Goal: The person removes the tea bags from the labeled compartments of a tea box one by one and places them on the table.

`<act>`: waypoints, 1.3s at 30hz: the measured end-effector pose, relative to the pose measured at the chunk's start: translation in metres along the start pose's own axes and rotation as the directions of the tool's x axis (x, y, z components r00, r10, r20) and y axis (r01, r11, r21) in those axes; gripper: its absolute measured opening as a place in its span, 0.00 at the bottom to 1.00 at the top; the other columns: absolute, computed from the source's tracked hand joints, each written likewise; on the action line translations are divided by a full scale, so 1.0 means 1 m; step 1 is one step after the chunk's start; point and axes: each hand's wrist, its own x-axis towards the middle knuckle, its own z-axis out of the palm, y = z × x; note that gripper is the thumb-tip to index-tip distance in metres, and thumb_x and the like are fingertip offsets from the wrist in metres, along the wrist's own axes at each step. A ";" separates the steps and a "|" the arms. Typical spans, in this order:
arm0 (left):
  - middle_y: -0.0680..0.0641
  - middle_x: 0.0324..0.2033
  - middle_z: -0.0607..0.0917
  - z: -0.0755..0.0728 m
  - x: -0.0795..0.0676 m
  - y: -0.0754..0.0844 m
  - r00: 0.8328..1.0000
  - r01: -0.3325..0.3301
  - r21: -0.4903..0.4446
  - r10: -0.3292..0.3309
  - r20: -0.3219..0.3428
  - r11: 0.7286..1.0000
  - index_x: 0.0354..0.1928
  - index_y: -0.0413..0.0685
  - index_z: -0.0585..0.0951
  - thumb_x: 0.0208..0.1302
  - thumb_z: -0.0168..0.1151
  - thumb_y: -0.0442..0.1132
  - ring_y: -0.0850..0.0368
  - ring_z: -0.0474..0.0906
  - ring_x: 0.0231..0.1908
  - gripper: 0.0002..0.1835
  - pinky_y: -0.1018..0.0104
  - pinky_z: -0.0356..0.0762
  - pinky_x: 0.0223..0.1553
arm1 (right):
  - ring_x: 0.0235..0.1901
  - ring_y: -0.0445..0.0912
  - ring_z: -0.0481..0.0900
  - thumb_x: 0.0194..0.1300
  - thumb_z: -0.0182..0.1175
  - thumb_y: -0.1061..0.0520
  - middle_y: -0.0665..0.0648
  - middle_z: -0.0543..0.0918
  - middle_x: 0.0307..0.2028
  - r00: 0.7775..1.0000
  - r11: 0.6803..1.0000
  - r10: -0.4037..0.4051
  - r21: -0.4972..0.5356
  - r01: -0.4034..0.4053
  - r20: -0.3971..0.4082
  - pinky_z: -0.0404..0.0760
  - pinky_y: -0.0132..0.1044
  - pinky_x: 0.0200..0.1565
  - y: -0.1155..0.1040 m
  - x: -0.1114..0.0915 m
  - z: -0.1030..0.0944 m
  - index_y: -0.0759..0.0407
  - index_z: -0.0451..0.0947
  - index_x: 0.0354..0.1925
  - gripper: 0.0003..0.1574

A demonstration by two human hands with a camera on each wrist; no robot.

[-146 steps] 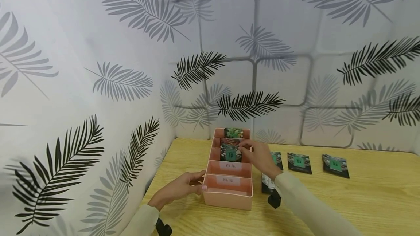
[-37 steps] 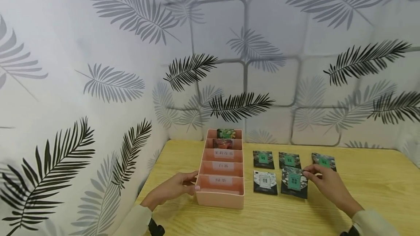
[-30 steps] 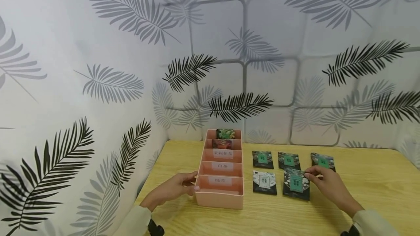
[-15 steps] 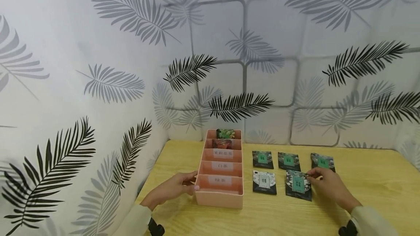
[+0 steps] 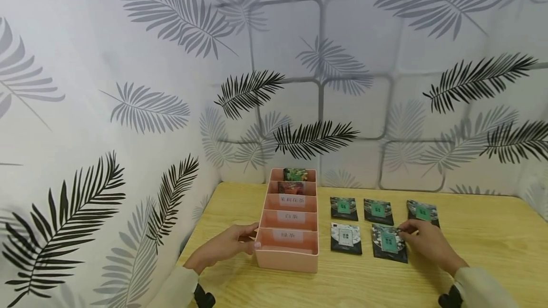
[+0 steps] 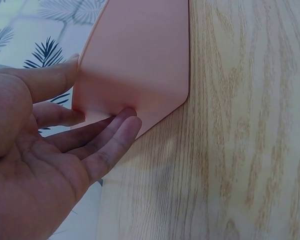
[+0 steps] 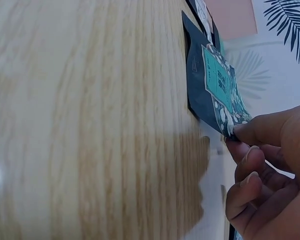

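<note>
A long pink compartment box (image 5: 287, 260) with paper labels stands on the wooden table. My left hand (image 5: 222, 246) is at its near left corner, thumb at the rim and the other fingers resting against the side; the left wrist view shows these fingers nearly straight on the pink wall (image 6: 135, 55). My right hand (image 5: 428, 244) pinches the upper right edge of a dark tea sachet (image 5: 389, 242) with a green label, flat on the table. In the right wrist view thumb and forefinger hold the sachet (image 7: 217, 85) by its corner, slightly raised there.
Left of the held sachet lies a white-and-black sachet (image 5: 346, 237). Behind are three green-labelled sachets, at left (image 5: 344, 208), middle (image 5: 378, 210) and right (image 5: 423, 212). A green packet (image 5: 295, 174) and a red packet (image 5: 291, 187) sit in the box's rear compartments. A patterned wall stands behind.
My right hand has carried the sachet from over the box rightwards, then lowered it onto the table beside the white one. My left hand stays at the box corner.
</note>
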 end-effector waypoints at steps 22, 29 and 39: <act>0.39 0.67 0.76 0.000 -0.001 0.000 1.000 0.008 -0.023 -0.008 -0.004 1.000 0.81 0.43 0.57 0.79 0.58 0.41 0.52 0.79 0.58 0.35 0.45 0.79 0.56 | 0.34 0.45 0.80 0.70 0.66 0.58 0.52 0.86 0.37 0.998 0.998 0.052 -0.021 -0.052 0.024 0.78 0.43 0.33 -0.004 0.004 0.003 0.63 0.86 0.45 0.10; 0.39 0.67 0.76 -0.001 -0.001 0.001 1.000 0.006 -0.012 -0.006 -0.005 1.000 0.81 0.43 0.57 0.79 0.58 0.40 0.51 0.79 0.57 0.35 0.46 0.79 0.57 | 0.34 0.46 0.80 0.69 0.66 0.59 0.52 0.86 0.36 0.999 0.999 0.033 -0.042 -0.033 -0.003 0.77 0.42 0.32 -0.002 0.005 0.003 0.63 0.86 0.44 0.09; 0.39 0.67 0.76 0.001 -0.002 0.002 1.000 0.005 0.002 -0.005 -0.008 1.000 0.81 0.44 0.57 0.79 0.57 0.40 0.51 0.79 0.58 0.35 0.44 0.78 0.56 | 0.33 0.46 0.80 0.69 0.67 0.58 0.54 0.86 0.36 1.000 0.999 0.021 -0.027 -0.021 -0.001 0.77 0.41 0.30 0.000 0.001 0.005 0.63 0.86 0.45 0.10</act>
